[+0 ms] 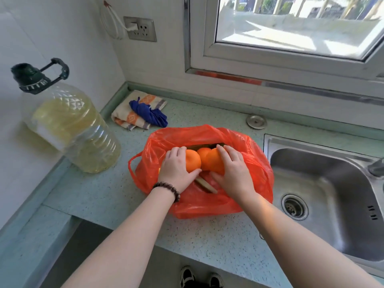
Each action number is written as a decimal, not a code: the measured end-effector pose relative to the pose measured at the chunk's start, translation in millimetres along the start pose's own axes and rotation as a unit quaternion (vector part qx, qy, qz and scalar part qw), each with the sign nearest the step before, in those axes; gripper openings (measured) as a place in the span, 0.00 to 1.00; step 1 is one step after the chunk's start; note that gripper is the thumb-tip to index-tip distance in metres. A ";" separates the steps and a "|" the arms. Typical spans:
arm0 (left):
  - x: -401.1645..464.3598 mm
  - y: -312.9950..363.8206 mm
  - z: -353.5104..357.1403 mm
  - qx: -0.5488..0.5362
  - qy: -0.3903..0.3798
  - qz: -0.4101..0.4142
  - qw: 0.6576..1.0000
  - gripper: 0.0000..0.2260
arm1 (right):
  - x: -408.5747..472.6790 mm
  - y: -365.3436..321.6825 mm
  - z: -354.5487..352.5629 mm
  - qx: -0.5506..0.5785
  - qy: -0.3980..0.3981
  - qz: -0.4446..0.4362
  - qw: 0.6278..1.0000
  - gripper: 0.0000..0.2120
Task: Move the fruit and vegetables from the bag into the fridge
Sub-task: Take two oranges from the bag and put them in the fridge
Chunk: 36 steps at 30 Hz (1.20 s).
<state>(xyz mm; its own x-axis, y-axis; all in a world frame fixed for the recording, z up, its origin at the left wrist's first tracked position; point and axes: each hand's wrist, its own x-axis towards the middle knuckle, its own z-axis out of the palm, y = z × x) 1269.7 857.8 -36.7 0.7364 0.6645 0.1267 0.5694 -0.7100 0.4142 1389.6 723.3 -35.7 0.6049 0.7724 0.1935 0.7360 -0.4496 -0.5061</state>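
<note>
Both forearms reach over the surface (116, 196) into the red bag (207, 202) beside the sink (324, 183). Task looks barely begun: produce all in the bag, no fridge in sight. Left hand (176, 169) curls round one orange (193, 161); right hand (232, 173) cups the other oranges (211, 161). Something pale and long (205, 185) lies underneath, kind unclear.

**Bare arms, beaded bracelet, dark shoes**

Both forearms are bare, with no sleeves in view. A bracelet (166, 190) of round dark brown beads circles the left wrist. Near the bottom edge, two black shoes (200, 277) with white trim show.
</note>
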 end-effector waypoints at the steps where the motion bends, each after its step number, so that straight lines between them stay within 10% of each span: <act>1: 4.8 6.6 -7.6 -0.006 0.010 0.006 1.000 0.35 | 3.1 -1.2 -10.3 0.004 0.019 0.005 1.000 0.37; 19: 6.0 192.7 4.5 -0.124 -0.061 0.262 0.955 0.34 | -113.8 64.4 -155.7 -0.036 0.270 0.260 0.927 0.39; 36: -238.7 334.5 60.8 -0.171 -0.310 0.593 0.723 0.34 | -454.4 2.3 -145.4 -0.115 0.470 0.604 0.633 0.37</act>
<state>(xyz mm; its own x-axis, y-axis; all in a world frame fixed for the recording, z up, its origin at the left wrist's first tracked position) 1306.6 447.5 16.8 0.7150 -0.6723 0.1916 -0.6429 -0.5247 0.5581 1160.6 306.1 -2.6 0.6027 -0.7570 0.2524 -0.4768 -0.5952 -0.6468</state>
